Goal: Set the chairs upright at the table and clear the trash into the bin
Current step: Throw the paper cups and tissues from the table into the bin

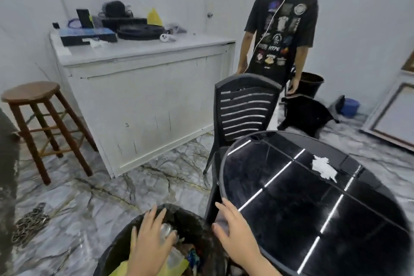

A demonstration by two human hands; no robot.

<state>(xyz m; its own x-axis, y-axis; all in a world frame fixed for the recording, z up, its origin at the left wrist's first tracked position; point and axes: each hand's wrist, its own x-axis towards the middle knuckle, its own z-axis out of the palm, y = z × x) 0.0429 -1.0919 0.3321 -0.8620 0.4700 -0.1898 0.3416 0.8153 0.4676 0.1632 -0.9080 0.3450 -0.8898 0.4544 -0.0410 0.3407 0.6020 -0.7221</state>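
Your left hand (149, 240) is over the open bin (125, 237), fingers curled round a clear plastic bottle (167, 231) just above the trash inside. Your right hand (235, 233) hovers beside it at the black table's (291, 208) edge, fingers spread and relaxed; whether it touches anything is unclear. A crumpled white paper (323, 167) lies on the tabletop, well apart from both hands. One black chair (244, 107) stands upright at the table.
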